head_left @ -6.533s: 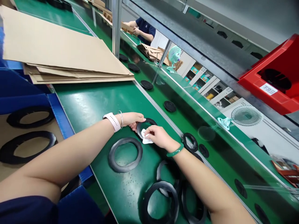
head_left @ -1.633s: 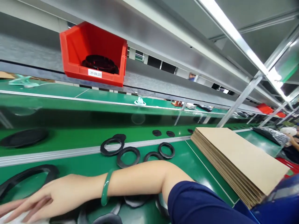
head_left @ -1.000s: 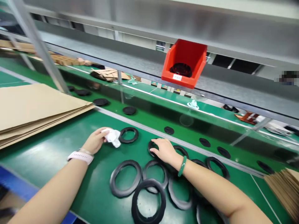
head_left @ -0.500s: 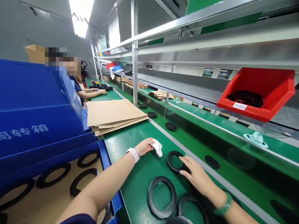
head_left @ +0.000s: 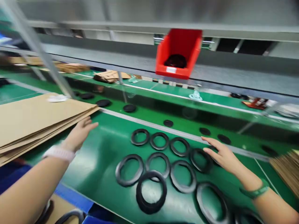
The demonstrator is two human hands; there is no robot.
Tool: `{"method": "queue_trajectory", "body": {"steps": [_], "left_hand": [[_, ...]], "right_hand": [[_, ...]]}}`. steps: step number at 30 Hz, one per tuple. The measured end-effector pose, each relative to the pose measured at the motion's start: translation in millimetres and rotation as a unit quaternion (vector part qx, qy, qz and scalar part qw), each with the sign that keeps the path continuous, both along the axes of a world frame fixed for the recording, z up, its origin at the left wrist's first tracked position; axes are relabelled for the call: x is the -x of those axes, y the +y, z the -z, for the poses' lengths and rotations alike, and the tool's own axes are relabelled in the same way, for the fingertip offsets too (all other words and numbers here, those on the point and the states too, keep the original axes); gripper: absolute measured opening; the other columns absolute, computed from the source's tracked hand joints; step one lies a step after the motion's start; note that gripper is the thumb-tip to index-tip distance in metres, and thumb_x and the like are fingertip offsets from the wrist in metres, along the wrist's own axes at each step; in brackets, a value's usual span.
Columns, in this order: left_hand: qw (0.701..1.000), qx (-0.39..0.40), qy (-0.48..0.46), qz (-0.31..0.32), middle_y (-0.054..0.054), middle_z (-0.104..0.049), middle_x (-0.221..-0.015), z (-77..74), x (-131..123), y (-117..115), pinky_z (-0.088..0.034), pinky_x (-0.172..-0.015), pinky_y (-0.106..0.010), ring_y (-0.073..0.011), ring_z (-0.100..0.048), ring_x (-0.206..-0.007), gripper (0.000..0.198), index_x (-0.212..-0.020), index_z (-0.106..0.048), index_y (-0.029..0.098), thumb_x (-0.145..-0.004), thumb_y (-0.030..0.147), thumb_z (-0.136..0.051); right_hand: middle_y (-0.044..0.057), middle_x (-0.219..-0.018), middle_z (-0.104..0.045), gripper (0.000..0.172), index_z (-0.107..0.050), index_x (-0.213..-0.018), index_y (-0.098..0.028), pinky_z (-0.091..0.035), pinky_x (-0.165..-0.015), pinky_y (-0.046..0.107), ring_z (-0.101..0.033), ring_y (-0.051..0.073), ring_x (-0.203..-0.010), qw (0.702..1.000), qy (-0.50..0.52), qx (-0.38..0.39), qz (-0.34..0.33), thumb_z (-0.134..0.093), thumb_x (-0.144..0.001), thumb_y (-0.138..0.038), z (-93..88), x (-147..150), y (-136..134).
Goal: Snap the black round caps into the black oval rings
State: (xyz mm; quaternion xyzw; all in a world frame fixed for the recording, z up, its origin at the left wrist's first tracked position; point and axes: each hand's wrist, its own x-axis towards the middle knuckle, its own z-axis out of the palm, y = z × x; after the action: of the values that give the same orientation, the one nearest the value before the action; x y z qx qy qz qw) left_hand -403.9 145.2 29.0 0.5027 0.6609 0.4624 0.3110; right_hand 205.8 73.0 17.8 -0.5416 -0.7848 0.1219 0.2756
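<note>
Green worktop (head_left: 105, 143) ran alongside a lower channel (head_left: 149, 116) carrying dark discs (head_left: 129, 108); a red bin (head_left: 164, 69) was on the shelf above. Black rings lay flat on the worktop in uneven rows, mostly to the right hand's side. Left hand (head_left: 79, 133): fingers loosely extended, no item seen in it, near the edge of the cardboard sheets (head_left: 35, 115); contact could not be confirmed. Right hand (head_left: 225, 155): fingers spread, nothing seen gripped, just beside a dark ring (head_left: 192, 160); touch could not be determined.

Risks, in the inspector's judgement:

1. One front ring (head_left: 149, 208) rested partly over a grey-sheened ring (head_left: 157, 154). Pulling the lower one could drag or scuff both.
2. Rings close to the metal rail (head_left: 140, 123) could be nudged onto it, or into the channel, by a hasty sweep of the right hand.
3. A white wad (head_left: 57, 98), material unclear through blur, lay loose on the sheets. A knock from the left forearm could shift the sheets, whose edges were staggered, and dislodge it.
</note>
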Motion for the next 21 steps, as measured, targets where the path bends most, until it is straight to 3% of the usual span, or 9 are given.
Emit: {"method": "queue_trajectory", "body": {"steps": [2, 4, 8, 11, 13, 15, 17, 19, 21], "left_hand": [[0.997, 0.032, 0.053, 0.046, -0.013, -0.039, -0.158, 25.2, -45, -30, -0.015, -0.124, -0.053, -0.0360, -0.029, -0.149, 0.078, -0.142, -0.049, 0.024, -0.075, 0.059, -0.069], [0.986, 0.038, 0.100, 0.125, -0.004, -0.041, -0.158, 51.0, -89, -73, -0.013, -0.125, -0.054, -0.0343, -0.024, -0.151, 0.073, -0.140, -0.052, 0.034, -0.073, 0.056, -0.071], [0.889, -0.054, 0.343, 0.298, -0.001, -0.028, -0.164, 91.3, -158, -150, -0.012, -0.116, -0.073, -0.0382, -0.015, -0.153, 0.075, -0.151, -0.033, 0.048, -0.082, 0.055, -0.060], [0.833, -0.079, 0.430, 0.338, -0.007, -0.027, -0.164, 100.6, -187, -167, -0.017, -0.112, -0.075, -0.0429, -0.020, -0.150, 0.078, -0.152, -0.034, 0.044, -0.081, 0.058, -0.061], [0.829, -0.090, 0.444, 0.328, -0.007, -0.028, -0.164, 92.6, -196, -161, -0.021, -0.113, -0.073, -0.0424, -0.022, -0.150, 0.075, -0.151, -0.038, 0.041, -0.082, 0.058, -0.058], [0.844, -0.107, 0.428, 0.304, -0.006, -0.041, -0.158, 73.7, -201, -148, -0.021, -0.116, -0.069, -0.0404, -0.029, -0.148, 0.062, -0.143, -0.052, 0.039, -0.084, 0.056, -0.055], [0.870, -0.129, 0.400, 0.259, -0.004, -0.069, -0.129, 48.0, -208, -131, -0.025, -0.119, -0.062, -0.0381, -0.049, -0.137, 0.039, -0.111, -0.075, 0.037, -0.087, 0.053, -0.049], [0.894, -0.123, 0.380, 0.200, -0.003, -0.078, -0.084, 22.2, -223, -112, -0.039, -0.112, -0.055, -0.0355, -0.068, -0.111, 0.041, -0.083, -0.076, 0.033, -0.092, 0.052, -0.041], [0.906, -0.077, 0.377, 0.178, -0.002, -0.075, -0.073, 3.3, -245, -90, -0.053, -0.096, -0.048, -0.0322, -0.073, -0.093, 0.042, -0.106, -0.073, 0.032, -0.095, 0.047, -0.036]], "right_hand": [[0.009, -0.136, -0.057, 0.051, -0.060, -0.134, -0.023, -0.042, -0.112, 0.050, -0.052, 0.032, -0.126, 1.000, 0.016, 0.002, 0.024, -0.053, -0.099, -0.059, -2.4, -20, -18], [0.008, -0.134, -0.058, 0.049, -0.063, -0.132, -0.022, -0.042, -0.112, 0.049, -0.053, 0.031, -0.125, 0.998, 0.035, -0.001, 0.055, -0.055, -0.098, -0.056, -3.0, -41, -37], [0.008, -0.133, -0.059, 0.045, -0.063, -0.132, -0.023, -0.044, -0.110, 0.047, -0.053, 0.030, -0.125, 0.992, 0.080, 0.004, 0.100, -0.058, -0.097, -0.052, 2.5, -80, -72], [0.008, -0.134, -0.058, 0.045, -0.063, -0.131, -0.024, -0.041, -0.111, 0.047, -0.052, 0.030, -0.125, 0.990, 0.100, 0.016, 0.099, -0.059, -0.096, -0.052, 18.3, -105, -92], [0.009, -0.134, -0.057, 0.046, -0.063, -0.131, -0.024, -0.040, -0.112, 0.048, -0.052, 0.029, -0.125, 0.989, 0.111, 0.029, 0.090, -0.059, -0.096, -0.053, 34.7, -119, -100], [0.009, -0.131, -0.059, 0.043, -0.067, -0.124, -0.024, -0.041, -0.110, 0.047, -0.054, 0.029, -0.122, 0.986, 0.132, 0.031, 0.093, -0.058, -0.096, -0.055, 52.3, -129, -103], [0.009, -0.121, -0.063, 0.039, -0.073, -0.100, -0.023, -0.045, -0.104, 0.047, -0.059, 0.029, -0.114, 0.982, 0.153, 0.017, 0.105, -0.056, -0.096, -0.057, 66.2, -134, -100], [0.009, -0.108, -0.066, 0.046, -0.066, -0.072, -0.021, -0.049, -0.096, 0.045, -0.062, 0.029, -0.104, 0.980, 0.165, -0.003, 0.113, -0.051, -0.098, -0.057, 72.9, -134, -90], [0.010, -0.102, -0.066, 0.051, -0.059, -0.062, -0.021, -0.050, -0.091, 0.043, -0.063, 0.028, -0.099, 0.981, 0.164, -0.014, 0.100, -0.045, -0.101, -0.051, 71.3, -129, -74]]}}
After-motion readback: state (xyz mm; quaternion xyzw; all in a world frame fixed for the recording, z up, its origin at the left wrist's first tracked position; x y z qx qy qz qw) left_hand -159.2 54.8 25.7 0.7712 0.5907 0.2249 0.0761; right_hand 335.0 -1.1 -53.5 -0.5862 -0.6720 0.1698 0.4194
